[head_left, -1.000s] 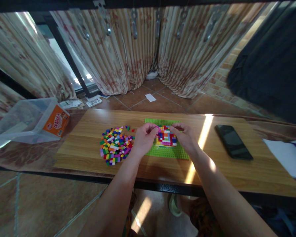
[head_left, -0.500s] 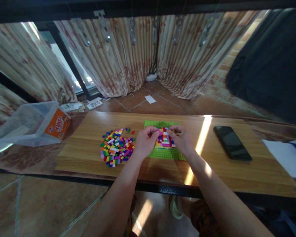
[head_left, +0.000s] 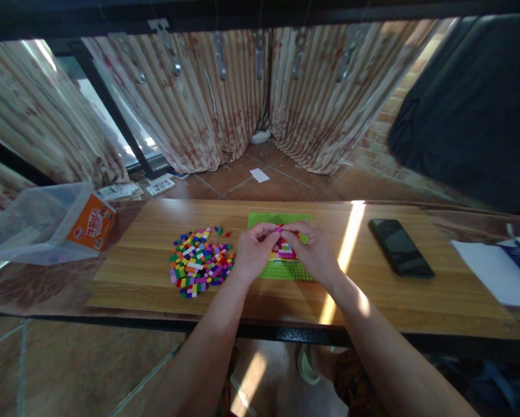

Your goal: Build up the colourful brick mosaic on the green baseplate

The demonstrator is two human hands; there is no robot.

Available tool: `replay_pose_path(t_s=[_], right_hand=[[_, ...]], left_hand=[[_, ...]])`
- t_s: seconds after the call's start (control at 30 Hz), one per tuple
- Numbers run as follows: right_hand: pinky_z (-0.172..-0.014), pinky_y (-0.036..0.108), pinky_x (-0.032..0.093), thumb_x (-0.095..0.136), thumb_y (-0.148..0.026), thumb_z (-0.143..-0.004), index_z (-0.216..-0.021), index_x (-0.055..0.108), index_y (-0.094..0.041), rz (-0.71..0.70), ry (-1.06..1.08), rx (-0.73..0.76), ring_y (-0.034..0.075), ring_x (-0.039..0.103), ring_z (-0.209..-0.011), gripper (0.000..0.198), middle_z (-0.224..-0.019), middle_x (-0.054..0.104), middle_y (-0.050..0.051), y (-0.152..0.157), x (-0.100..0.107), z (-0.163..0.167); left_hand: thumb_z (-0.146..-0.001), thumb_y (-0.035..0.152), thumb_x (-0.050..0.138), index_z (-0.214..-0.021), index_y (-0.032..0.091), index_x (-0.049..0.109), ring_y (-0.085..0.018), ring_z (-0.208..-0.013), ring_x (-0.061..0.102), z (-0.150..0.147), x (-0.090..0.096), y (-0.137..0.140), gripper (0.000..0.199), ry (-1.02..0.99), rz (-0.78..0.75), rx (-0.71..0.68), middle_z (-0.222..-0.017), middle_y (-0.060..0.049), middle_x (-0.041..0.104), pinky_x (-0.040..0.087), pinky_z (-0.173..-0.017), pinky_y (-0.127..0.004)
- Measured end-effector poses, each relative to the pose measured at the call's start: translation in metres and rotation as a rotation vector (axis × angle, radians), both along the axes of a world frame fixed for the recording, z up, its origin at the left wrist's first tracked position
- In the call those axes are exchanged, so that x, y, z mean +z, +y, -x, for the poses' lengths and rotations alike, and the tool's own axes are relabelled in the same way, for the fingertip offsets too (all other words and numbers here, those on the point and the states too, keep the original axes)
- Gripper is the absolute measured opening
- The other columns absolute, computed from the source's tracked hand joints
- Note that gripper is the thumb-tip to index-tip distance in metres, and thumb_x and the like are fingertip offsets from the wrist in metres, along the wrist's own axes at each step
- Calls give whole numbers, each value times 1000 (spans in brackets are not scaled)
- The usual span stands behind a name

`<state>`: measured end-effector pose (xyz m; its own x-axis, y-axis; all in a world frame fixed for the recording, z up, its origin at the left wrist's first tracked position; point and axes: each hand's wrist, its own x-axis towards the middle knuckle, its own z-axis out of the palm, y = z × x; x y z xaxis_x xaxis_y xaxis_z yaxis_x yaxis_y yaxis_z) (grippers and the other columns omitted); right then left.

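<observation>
Over green baseplate (head_left: 286,272), left hand (head_left: 253,250) pinching pink brick (head_left: 279,230); right hand (head_left: 314,252) crowding in, can't tell grip; might ping brick loose

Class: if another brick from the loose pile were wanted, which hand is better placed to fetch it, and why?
Probably the left hand: the loose toy-brick pile lies just to its left. The right hand is farther off, with the left hand in between.
</observation>
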<state>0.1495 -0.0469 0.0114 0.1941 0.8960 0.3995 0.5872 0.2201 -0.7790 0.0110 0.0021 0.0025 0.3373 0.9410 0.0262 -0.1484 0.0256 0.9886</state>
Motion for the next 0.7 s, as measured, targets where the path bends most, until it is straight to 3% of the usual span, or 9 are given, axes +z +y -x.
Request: replay_pose_path(t_s=[0.17, 0.33, 0.57, 0.7], right_hand=[[-82, 36, 52, 64, -36, -88, -88, 78, -24, 23, 36, -98, 21, 70, -86, 18, -90, 77, 3, 0, -2, -27], [-78, 36, 52, 65, -34, -87, -82, 79, -24, 34, -166, -116, 22, 70, -82, 18, -85, 77, 4, -3, -3, -56], [-76, 35, 51, 59, -32, -90, -85, 79, -24, 114, -290, -45, 22, 69, -83, 21, -89, 76, 5, -3, -9, -47], [-73, 35, 50, 65, -34, -84, -81, 76, -23, 188, -174, -126, 21, 68, -76, 15, -83, 75, 4, 3, -16, -43]], left_hand=[[-78, 25, 70, -88, 15, 73, -12, -69, 64, 1, -4, 3, 15, 60, -32, 40, -81, -4, 74, 51, -63, -23], [-81, 21, 66, -92, 14, 73, -12, -63, 65, 7, -8, 11, 15, 199, -70, 150, -85, -5, 75, 53, -62, -24], [-82, 15, 63, -96, 13, 73, -19, -81, 70, 11, -8, 11, 17, 467, -186, 180, -94, -10, 76, 56, -81, -34], [-83, 16, 63, -98, 13, 73, -20, -83, 70, 11, -9, 9, 18, 520, -193, 132, -93, -9, 76, 56, -83, -35]])
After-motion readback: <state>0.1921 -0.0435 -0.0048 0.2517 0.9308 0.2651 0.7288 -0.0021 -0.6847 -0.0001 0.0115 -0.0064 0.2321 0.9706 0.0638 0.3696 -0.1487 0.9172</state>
